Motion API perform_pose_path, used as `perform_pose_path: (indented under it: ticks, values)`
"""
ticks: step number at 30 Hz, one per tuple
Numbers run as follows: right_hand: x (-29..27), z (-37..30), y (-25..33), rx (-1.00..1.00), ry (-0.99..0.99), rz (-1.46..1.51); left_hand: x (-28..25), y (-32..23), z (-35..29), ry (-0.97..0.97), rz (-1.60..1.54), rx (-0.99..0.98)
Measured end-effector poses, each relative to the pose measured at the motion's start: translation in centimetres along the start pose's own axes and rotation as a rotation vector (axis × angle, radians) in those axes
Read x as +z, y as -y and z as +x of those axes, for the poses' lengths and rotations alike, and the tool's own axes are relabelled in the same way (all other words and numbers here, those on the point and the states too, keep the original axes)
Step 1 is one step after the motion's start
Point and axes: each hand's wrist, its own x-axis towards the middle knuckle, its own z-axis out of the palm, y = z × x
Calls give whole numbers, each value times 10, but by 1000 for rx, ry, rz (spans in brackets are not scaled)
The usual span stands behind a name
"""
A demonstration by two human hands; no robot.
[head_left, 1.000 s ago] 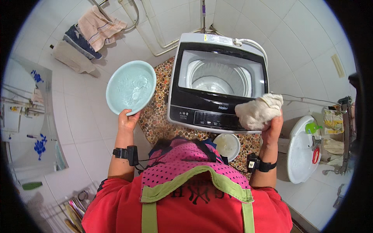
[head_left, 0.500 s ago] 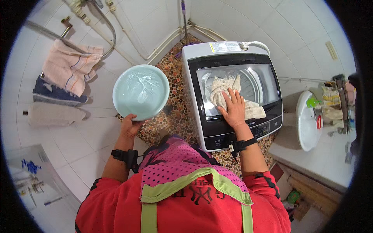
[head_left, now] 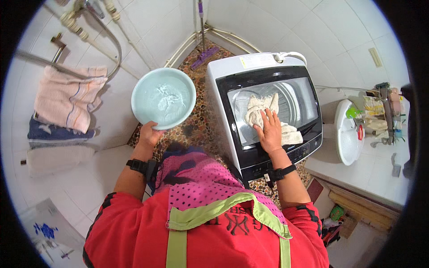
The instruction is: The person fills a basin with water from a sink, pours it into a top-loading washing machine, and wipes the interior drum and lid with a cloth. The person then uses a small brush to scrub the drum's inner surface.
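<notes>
My left hand [head_left: 150,132] grips the near rim of a round pale-blue basin [head_left: 138,117], which holds rippling clear water. The basin appears to be above the patterned floor, on my left. On my right stands a top-loading washing machine [head_left: 222,129] with a light grey body and a black-framed clear lid [head_left: 303,100]. A crumpled off-white cloth [head_left: 262,103] lies on that lid, one end reaching the black front edge. My right hand [head_left: 269,131] rests on the cloth with its fingers stretched out.
Towels [head_left: 67,100] hang from the left wall, beneath pipes and a hose. A purple-headed mop [head_left: 204,58] leans in the far corner. A white washbasin [head_left: 345,138] sits on the counter [head_left: 375,172] at the right, with toiletries beyond it. Brown pebble-patterned floor [head_left: 196,85] separates basin and machine.
The basin and my left hand have moved slightly farther from me, and the water's ripples differ. My right hand remains on the cloth. The whole view has shifted a little.
</notes>
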Motion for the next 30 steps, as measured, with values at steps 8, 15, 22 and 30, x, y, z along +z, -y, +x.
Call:
perform_pose_path:
  ticks: [8,15,22,30]
  values:
    - [27,71,33,245,-147,-202,16,-35,87,77,314,-142]
    - [36,79,30,262,-195,-290,-6,-48,194,180,380,-232]
    - [34,66,19,230,-145,-237,-11,-30,276,61,470,-187]
    - [28,56,18,275,-62,-256,-25,-38,324,29,486,-342]
